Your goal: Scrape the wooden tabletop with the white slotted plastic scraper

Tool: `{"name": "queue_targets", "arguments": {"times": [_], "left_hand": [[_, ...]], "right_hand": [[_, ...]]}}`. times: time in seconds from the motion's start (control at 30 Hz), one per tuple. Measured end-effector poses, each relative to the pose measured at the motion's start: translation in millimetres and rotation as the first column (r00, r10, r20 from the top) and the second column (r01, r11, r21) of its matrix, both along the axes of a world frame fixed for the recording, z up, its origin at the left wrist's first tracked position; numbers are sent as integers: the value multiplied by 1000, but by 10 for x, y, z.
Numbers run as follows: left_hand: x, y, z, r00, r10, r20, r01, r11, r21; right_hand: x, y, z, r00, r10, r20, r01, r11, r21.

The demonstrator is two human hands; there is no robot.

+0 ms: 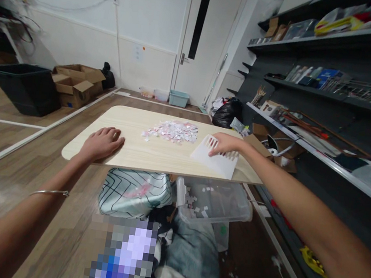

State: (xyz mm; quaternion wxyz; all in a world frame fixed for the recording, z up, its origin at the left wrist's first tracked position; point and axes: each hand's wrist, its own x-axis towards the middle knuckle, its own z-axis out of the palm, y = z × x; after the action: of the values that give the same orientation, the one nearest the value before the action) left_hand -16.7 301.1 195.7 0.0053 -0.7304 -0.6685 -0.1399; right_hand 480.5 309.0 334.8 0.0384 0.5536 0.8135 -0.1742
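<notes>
A light wooden tabletop (127, 153) spans the middle of the view. On its left part rests my left hand (104, 141), palm down, fingers loosely spread and holding nothing. My right hand (223, 144) grips a flat white sheet with a row of slots (218, 162) near the right front edge, thumb on its near face. The sheet is tilted, and its lower edge is close to the tabletop. A loose pile of small white and pinkish paper pieces (174, 130) lies to its left, toward the back, apart from both hands.
Below the front edge stand a clear plastic bin (218, 202) with scattered paper pieces and a fabric-covered box (135, 194). A black bin (22, 86) and cardboard boxes (77, 83) are on the left floor. Loaded shelves (318, 91) line the right wall.
</notes>
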Motion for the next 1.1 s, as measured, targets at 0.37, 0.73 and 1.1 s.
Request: {"name": "queue_targets", "arguments": {"times": [0.37,0.73,1.1], "left_hand": [[-44,50,-44,999,-39,-5,39,999,5],[-39,40,-54,1000,-28,8,27,1000,15],[0,6,-1,1000,-13,18,13,1000,-11]], "right_hand": [[-246,-115,-167,969,-166,184,104,947,305],[-527,65,-65,980,-187,71,144,907,395],[-146,117,166,972,-174,156,134,962,236]]}}
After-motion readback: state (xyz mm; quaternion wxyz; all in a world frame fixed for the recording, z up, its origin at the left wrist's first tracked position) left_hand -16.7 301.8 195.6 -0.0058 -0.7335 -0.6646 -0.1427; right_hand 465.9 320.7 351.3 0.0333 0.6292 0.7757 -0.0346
